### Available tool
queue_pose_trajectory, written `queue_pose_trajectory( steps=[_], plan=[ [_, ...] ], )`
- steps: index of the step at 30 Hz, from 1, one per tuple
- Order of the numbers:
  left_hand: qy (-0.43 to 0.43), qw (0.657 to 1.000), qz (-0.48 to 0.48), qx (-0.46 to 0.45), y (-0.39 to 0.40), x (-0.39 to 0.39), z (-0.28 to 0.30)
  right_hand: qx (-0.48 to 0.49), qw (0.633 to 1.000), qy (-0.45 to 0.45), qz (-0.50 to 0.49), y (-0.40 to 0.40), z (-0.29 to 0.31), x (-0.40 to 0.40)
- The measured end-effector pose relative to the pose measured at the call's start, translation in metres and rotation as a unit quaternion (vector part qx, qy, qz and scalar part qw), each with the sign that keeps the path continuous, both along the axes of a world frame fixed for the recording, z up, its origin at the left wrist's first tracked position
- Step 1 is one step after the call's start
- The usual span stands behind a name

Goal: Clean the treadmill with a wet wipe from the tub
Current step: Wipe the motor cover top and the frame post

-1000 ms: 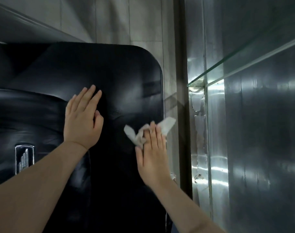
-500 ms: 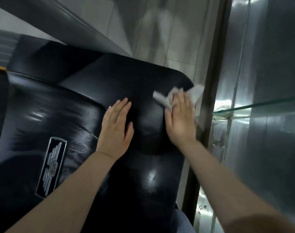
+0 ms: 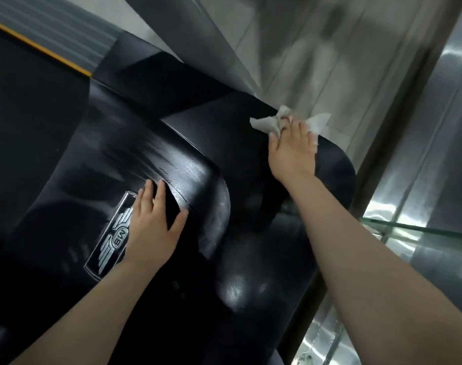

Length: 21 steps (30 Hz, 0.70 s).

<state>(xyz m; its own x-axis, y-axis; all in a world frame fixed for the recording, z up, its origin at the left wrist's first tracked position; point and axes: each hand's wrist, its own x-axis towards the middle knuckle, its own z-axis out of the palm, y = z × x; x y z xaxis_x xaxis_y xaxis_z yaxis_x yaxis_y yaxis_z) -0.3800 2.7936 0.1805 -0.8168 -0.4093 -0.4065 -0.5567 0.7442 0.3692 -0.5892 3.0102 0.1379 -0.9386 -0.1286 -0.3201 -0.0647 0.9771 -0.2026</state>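
The wet wipe [image 3: 266, 124] lies crumpled at the far edge of the treadmill's glossy black cover [image 3: 251, 159], pinned under the right hand [image 3: 293, 151]. That hand reaches forward on an outstretched arm, fingers laid over the wipe and pressing it to the cover; whether they curl round it cannot be told. White corners stick out on both sides of the fingers. The left hand [image 3: 152, 227] rests flat on the raised hump of the cover, fingers straight, thumb spread, partly covering a silver winged badge [image 3: 113, 233]. A yellow-edged grey ribbed strip [image 3: 66, 40] runs at upper left. A steel-panelled wall [image 3: 419, 167] stands to the right, with a glass shelf [image 3: 419, 229].
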Motion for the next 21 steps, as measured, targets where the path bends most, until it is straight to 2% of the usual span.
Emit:
queue_pose_trajectory(
  steps=[3, 6, 8, 9, 11, 13, 15, 17, 18, 19, 21],
  plan=[
    [-0.046, 0.998, -0.047, 0.017, -0.015, -0.003, 0.013, -0.056, 0.99, 0.002, 0.128, -0.007, 0.02, 0.05],
    [-0.104, 0.99, -0.097, 0.006, -0.024, -0.008, 0.019, -0.089, 0.952, -0.001, 0.291, 0.003, 0.039, 0.113],
    [-0.157, 0.98, -0.123, -0.021, -0.02, -0.013, 0.02, -0.099, 0.933, -0.002, 0.345, 0.012, 0.032, 0.093],
    [-0.183, 0.974, -0.127, -0.031, -0.015, -0.017, 0.021, -0.095, 0.942, -0.001, 0.323, 0.012, 0.025, 0.07],
    [-0.217, 0.97, -0.107, -0.031, -0.005, -0.028, 0.026, -0.065, 0.981, -0.003, 0.185, 0.01, 0.011, 0.013],
    [-0.251, 0.967, -0.046, -0.007, 0.004, -0.045, 0.035, -0.026, 0.999, -0.014, 0.045, 0.019, 0.003, -0.018],
    [-0.277, 0.96, 0.018, 0.028, 0.014, -0.065, 0.039, -0.034, 0.998, -0.016, -0.051, 0.039, 0.004, 0.002],
    [-0.294, 0.954, 0.052, 0.024, 0.027, -0.079, 0.036, -0.043, 0.99, -0.011, -0.136, 0.05, 0.011, 0.058],
    [-0.305, 0.951, 0.052, 0.008, 0.033, -0.083, 0.034, -0.044, 0.988, -0.007, -0.148, 0.049, 0.015, 0.089],
    [-0.315, 0.948, 0.047, -0.005, 0.038, -0.084, 0.032, -0.046, 0.992, -0.009, -0.119, 0.044, 0.02, 0.117],
    [-0.324, 0.945, 0.042, -0.022, 0.04, -0.085, 0.027, -0.073, 0.997, -0.009, 0.039, 0.041, 0.027, 0.143]
  ],
)
